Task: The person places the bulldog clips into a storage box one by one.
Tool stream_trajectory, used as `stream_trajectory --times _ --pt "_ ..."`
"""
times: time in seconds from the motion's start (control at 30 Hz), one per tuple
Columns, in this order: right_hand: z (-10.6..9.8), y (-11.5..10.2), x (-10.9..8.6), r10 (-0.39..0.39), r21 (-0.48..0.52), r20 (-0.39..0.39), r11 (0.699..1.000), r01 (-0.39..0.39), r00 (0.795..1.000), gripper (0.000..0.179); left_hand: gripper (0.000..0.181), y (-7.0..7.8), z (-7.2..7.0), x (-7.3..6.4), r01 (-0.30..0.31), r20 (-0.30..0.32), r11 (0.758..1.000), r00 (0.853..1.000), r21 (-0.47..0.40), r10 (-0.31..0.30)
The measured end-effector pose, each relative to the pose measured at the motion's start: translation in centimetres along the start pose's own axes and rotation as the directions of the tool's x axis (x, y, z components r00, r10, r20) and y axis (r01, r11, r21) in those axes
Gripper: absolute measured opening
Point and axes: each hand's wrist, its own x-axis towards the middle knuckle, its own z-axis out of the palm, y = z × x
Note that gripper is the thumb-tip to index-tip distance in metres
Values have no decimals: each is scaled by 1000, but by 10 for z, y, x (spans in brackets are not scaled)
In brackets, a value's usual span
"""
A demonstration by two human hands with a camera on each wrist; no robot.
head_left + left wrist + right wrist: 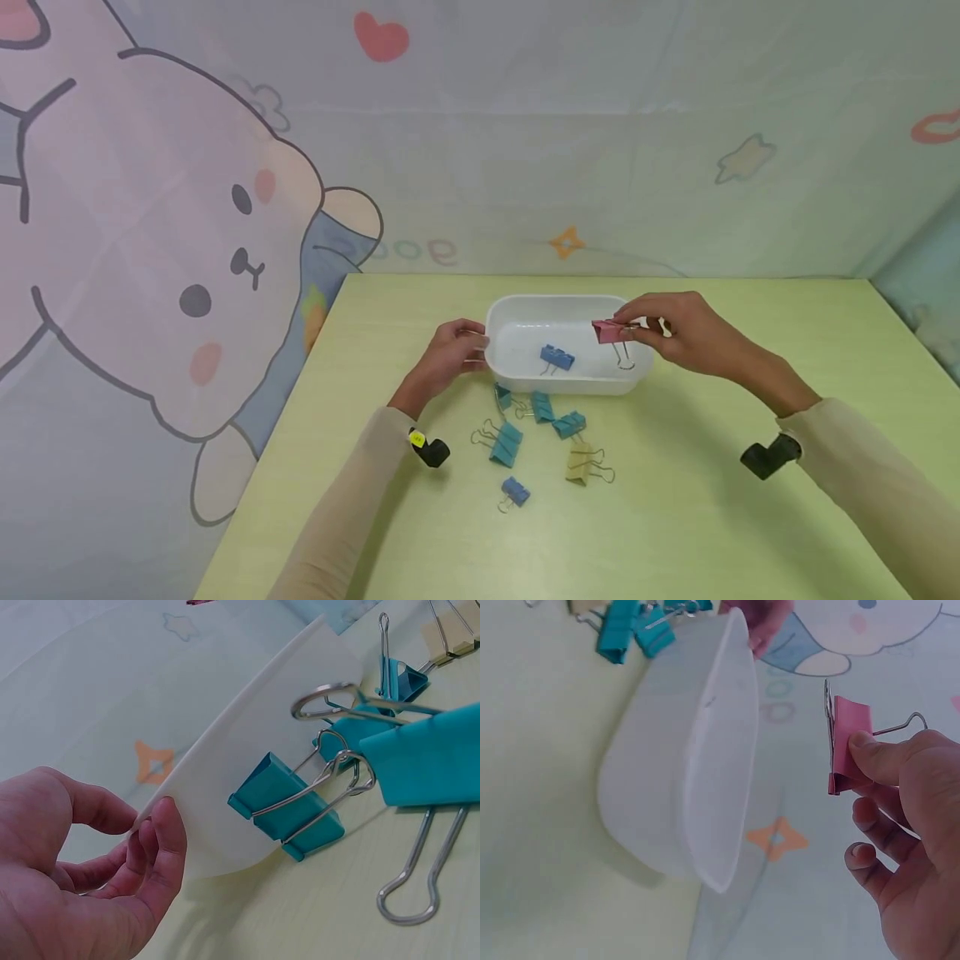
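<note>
A pink binder clip [607,332] is pinched between the thumb and fingers of my right hand [678,333], above the right part of a white plastic box [570,386]. In the right wrist view the pink clip [851,739] has its wire handles spread apart. My left hand [452,354] pinches the box's left rim, thumb and fingers on either side of it in the left wrist view. Inside the box lies a blue binder clip [557,357]. Nearest the left hand on the table is a teal binder clip [285,806], close to the box wall.
In front of the box lie more teal clips [506,444], a yellow clip [579,463] and a small blue clip [515,491]. The pale green table [675,517] ends at a printed cloth [525,167] behind the box.
</note>
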Motion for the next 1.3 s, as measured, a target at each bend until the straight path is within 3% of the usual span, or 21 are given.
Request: stream_trajectory --times 0.27,0.53,0.6,0.73,0.87,1.1,1.3 --pt "-7 9 21 97 -10 24 995 -97 995 18 39 -1 1 1 0 -8 1000 1000 -6 0" --pt "-6 18 22 163 -27 15 986 -163 986 19 39 1 1 -2 7 -11 1000 1000 10 -7" --pt "-5 20 21 187 -23 17 982 -187 982 24 38 1 1 -2 9 -12 1000 1000 8 -9" --pt "-1 23 18 216 -9 38 977 -215 976 55 38 0 1 0 8 -9 1000 1000 -1 -8" --pt "3 21 14 186 19 31 982 -187 982 71 38 -2 0 2 3 -6 1000 1000 -5 -3" --pt "18 -3 -4 71 59 76 995 -76 995 52 36 -1 1 1 1 -11 1000 1000 -6 -1" --pt "39 -31 -30 -14 142 182 990 -12 983 41 35 0 1 0 4 -15 1000 1000 -4 -4"
